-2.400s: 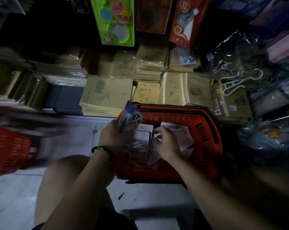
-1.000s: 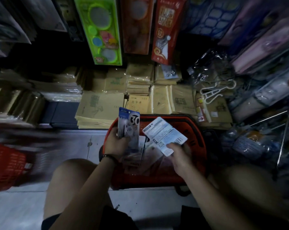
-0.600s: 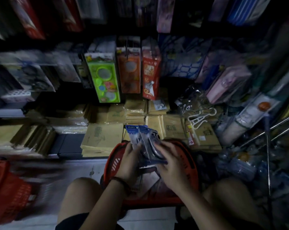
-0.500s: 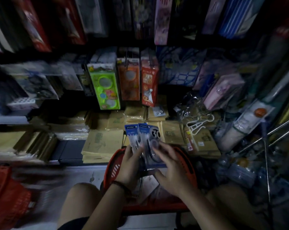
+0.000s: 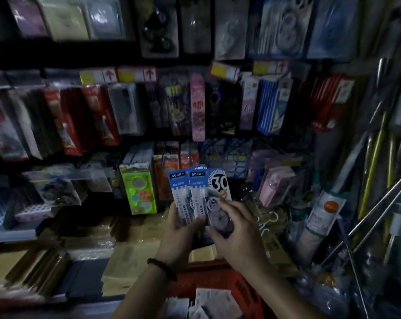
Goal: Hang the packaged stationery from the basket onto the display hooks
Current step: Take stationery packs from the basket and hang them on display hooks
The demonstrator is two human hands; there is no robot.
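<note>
Blue-carded packs (image 5: 198, 187) of correction tape stood fanned upright between both hands, above the basket (image 5: 243, 291) and in front of the lower rows of hanging goods (image 5: 195, 107). The left hand (image 5: 178, 233) gripped the bottom of the fan, fingers curled behind and thumb laid across the front. The right hand (image 5: 238, 238) pinched the front pack at its lower right edge, fingers curled round the blister.

By the look of it, the step in hand was squaring up a small bundle before hanging — these packs were picked, but none was yet on a hook. More white packets (image 5: 213, 300) lay in the basket, so a good part of the task seemed left.

The next move would call for finding the right hook, lining up the holes in the card tops and threading them on level, one hand steadying the bundle while the other guided it.

Much was hard to read. Two card fronts showed plainly, with the edge of a third behind; the true count could not be told. Hang holes were not discernible. Of the hooks nothing showed behind their stock — only price labels (image 5: 135, 74) marked the rows — and no free one could be made out. The shelves were dim and blurred, and the basket was cut off at the lower edge.
</note>
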